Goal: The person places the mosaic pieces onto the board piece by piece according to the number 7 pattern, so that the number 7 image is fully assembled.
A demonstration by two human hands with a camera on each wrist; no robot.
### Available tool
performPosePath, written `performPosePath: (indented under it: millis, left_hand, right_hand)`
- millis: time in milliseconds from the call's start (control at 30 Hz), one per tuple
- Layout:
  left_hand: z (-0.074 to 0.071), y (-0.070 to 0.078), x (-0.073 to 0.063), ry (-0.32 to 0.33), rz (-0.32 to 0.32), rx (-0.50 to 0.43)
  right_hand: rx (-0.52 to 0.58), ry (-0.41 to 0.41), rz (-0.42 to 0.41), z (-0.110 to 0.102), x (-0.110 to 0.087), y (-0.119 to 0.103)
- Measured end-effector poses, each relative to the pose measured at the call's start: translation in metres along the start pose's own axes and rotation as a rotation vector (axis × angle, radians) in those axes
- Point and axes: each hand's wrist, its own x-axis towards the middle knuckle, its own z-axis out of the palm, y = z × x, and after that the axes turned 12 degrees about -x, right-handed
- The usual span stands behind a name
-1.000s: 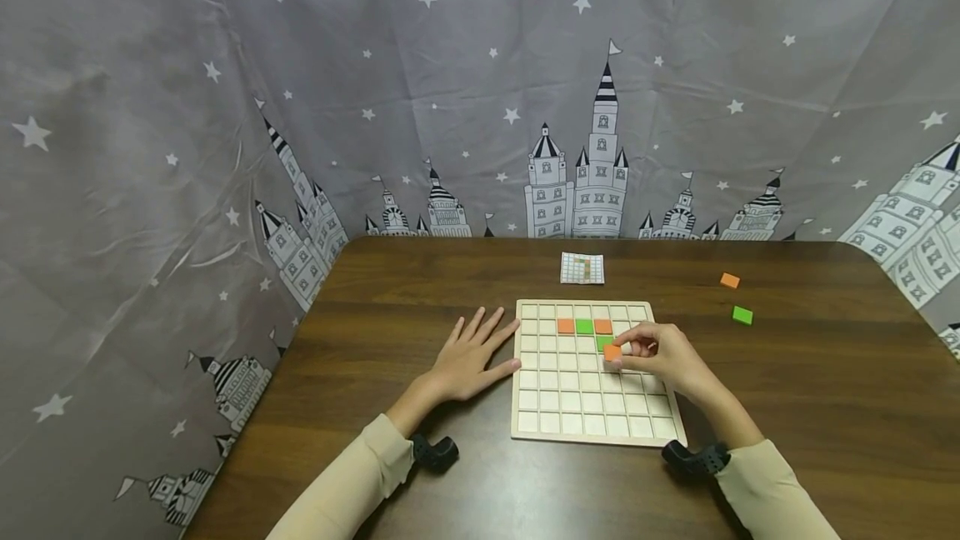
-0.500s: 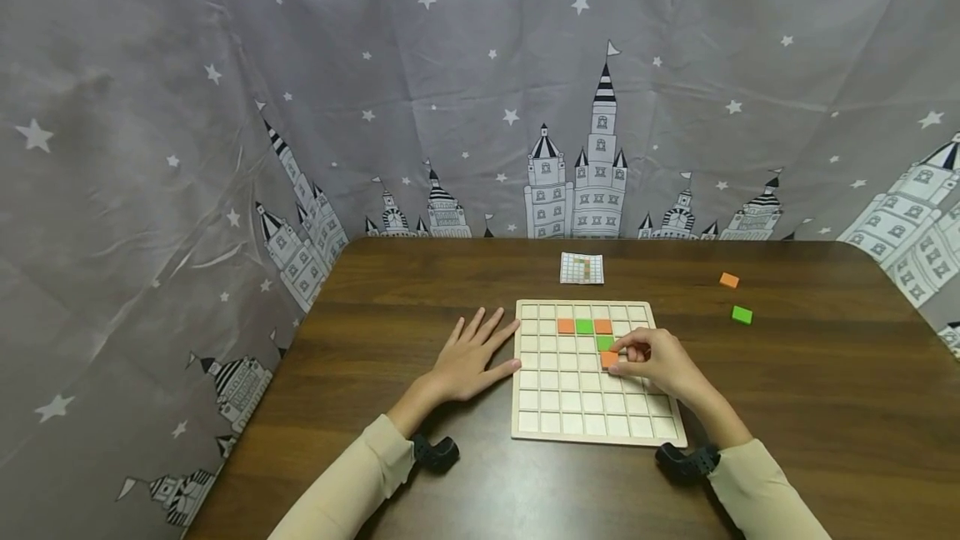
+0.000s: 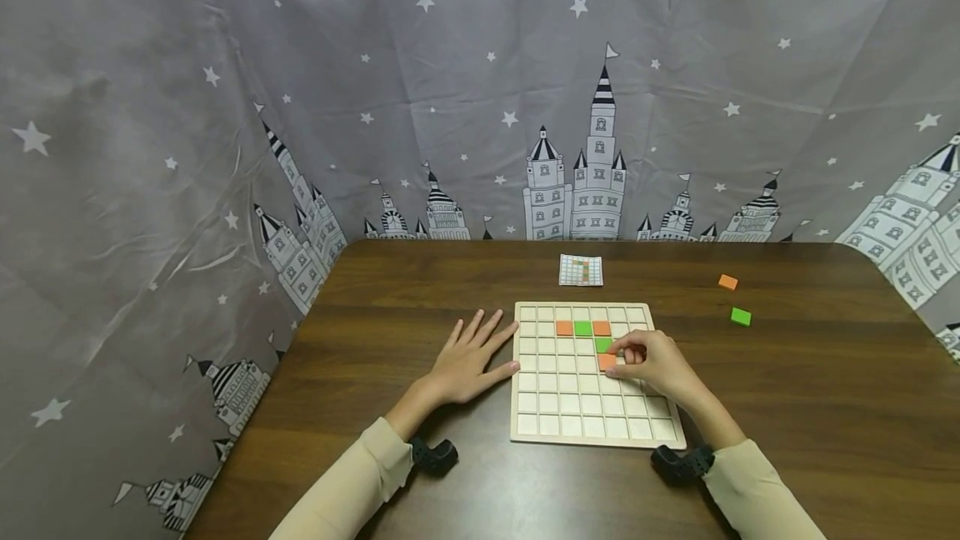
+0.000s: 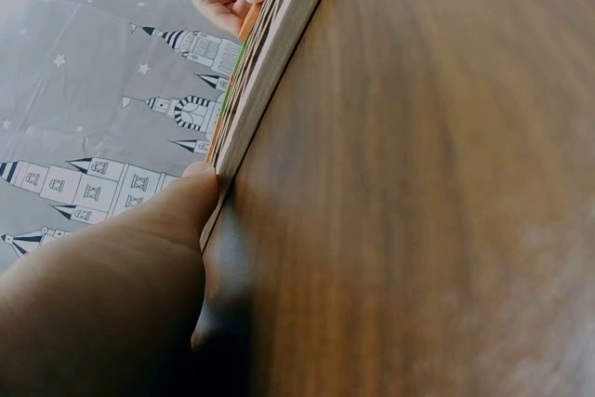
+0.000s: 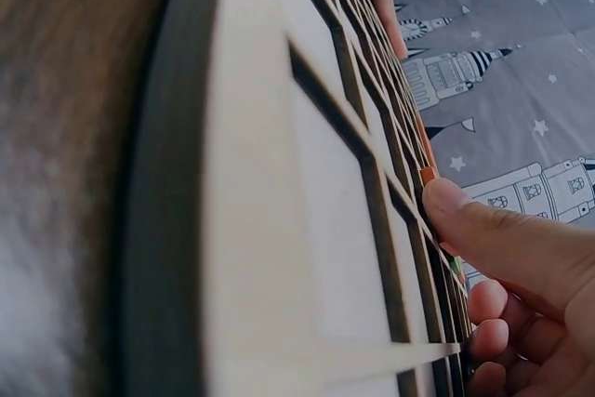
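My right hand (image 3: 654, 361) pinches an orange square tile (image 3: 606, 362) between thumb and fingers over a cell of the pale wooden grid board (image 3: 571, 403). In the left wrist view that tile (image 4: 249, 21) stands tilted, with one edge up from the board. Directly beyond it lies a green tile (image 3: 603, 345) in its cell. Farther back, a row holds an orange tile (image 3: 564, 328), another green one (image 3: 582, 328) and another orange one (image 3: 601, 328). My left hand (image 3: 465, 367) rests on the table with fingers spread, its thumb and index fingertips at the board's left edge.
Behind the board lies a small printed card (image 3: 581, 270) showing a coloured grid pattern. Two loose tiles, one orange (image 3: 727, 282) and one green (image 3: 741, 317), lie on the wooden table (image 3: 810, 390) at the right. A grey castle-print curtain (image 3: 450, 90) hangs behind the table.
My right hand has brought the orange tile down and slightly nearer me, from in front of the green tile to the cell below it. My left hand has stayed in place.
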Motion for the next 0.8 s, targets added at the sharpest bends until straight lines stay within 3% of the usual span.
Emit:
performPosePath:
  millis: [600,800]
  left_hand:
    - [-0.002,0.000,-0.001,-0.008,-0.007,0.001]
    - [-0.002,0.001,-0.001,-0.015,-0.011,0.006]
  right_hand:
    - [0.093,-0.026,-0.008,-0.010,-0.003,0.000]
    - [0.071,0.029,-0.018,-0.026,-0.003,0.004]
